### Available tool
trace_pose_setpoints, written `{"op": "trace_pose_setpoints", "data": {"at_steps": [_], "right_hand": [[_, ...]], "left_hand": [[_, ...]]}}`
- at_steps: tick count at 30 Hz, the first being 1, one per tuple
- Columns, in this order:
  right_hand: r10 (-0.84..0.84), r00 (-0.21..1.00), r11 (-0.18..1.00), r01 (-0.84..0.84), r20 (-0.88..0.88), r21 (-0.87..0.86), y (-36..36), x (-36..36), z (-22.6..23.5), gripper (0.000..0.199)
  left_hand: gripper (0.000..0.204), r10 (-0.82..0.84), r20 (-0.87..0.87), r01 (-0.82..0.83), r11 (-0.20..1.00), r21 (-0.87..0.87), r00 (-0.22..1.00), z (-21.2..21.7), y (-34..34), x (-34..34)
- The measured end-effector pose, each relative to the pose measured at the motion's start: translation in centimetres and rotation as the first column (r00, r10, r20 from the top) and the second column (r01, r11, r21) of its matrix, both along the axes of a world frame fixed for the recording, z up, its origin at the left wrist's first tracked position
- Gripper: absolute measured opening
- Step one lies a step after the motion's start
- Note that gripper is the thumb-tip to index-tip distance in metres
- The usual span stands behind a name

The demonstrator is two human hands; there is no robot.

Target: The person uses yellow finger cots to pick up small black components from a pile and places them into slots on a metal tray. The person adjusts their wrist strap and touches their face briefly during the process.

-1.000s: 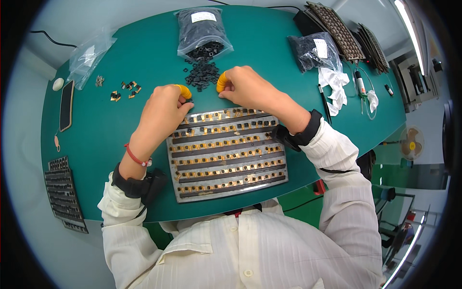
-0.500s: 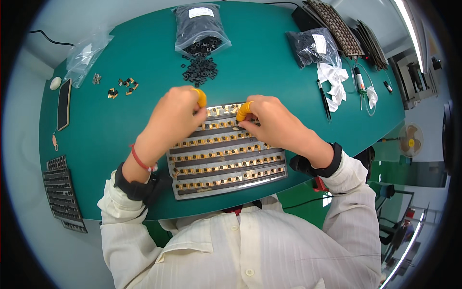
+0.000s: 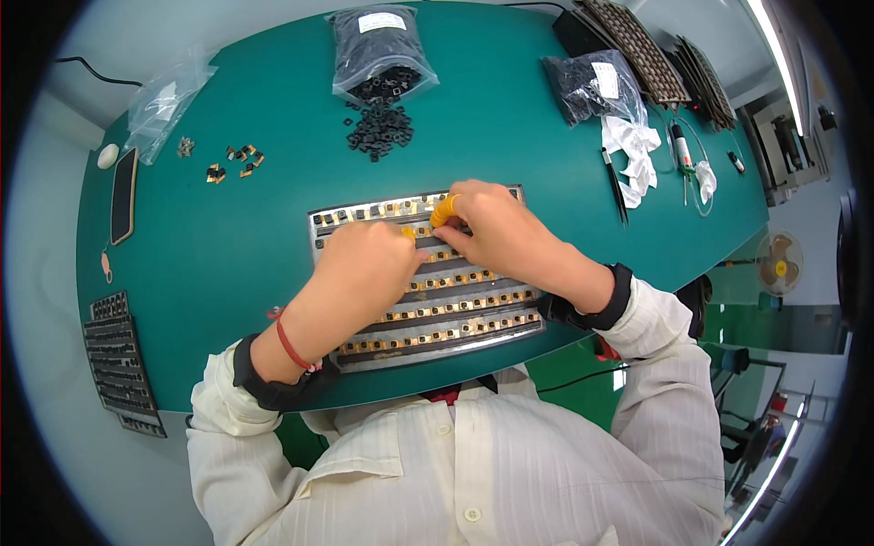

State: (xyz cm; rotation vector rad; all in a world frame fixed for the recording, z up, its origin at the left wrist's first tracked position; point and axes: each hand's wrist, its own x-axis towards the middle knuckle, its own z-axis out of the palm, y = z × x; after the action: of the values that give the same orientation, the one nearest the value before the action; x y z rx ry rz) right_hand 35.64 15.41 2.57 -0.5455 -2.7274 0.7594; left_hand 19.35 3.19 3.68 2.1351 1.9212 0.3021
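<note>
A flat metal tray (image 3: 442, 350) lies before me, with rows of small black square parts seated on gold-coloured pieces. Over its upper middle, my left hand (image 3: 371, 264) is closed, thumb against a fingertip in a yellow finger cot. Close beside it, my right hand (image 3: 499, 223) pinches down at one of the upper rows, yellow cots on its fingers too. Whatever either pinch holds is hidden or too small to make out. Beyond the tray lies a heap of small black square frames (image 3: 379, 135), spilling from an open clear bag (image 3: 375, 47).
Small gold-and-black pieces (image 3: 246, 159) lie at the far left, near a phone (image 3: 123, 196) and an empty-looking plastic bag (image 3: 168, 109). A filled tray (image 3: 120, 364) sits at the left edge. To the right are tweezers (image 3: 614, 182), white tissue (image 3: 633, 155) and another bag (image 3: 596, 86).
My left hand has come down from the tray's upper edge, nearer to me and to the right, uncovering the top row. The right hand has shifted slightly left.
</note>
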Motion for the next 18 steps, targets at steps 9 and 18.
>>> {"op": "trace_pose_setpoints", "data": {"at_steps": [9,18], "right_hand": [[-0.014,0.959,0.998,0.030,0.282,-0.052,-1.4,0.2,1.6,0.034],[0.087,0.930,0.987,-0.033,0.356,-0.155,0.1,-0.5,3.3,0.025]], "left_hand": [[0.033,-0.082,-0.032,0.081,0.996,-0.030,0.996,-0.1,-0.2,-0.3],[0.022,0.301,0.290,-0.312,0.950,-0.009,0.908,1.2,4.0,-7.3]]}}
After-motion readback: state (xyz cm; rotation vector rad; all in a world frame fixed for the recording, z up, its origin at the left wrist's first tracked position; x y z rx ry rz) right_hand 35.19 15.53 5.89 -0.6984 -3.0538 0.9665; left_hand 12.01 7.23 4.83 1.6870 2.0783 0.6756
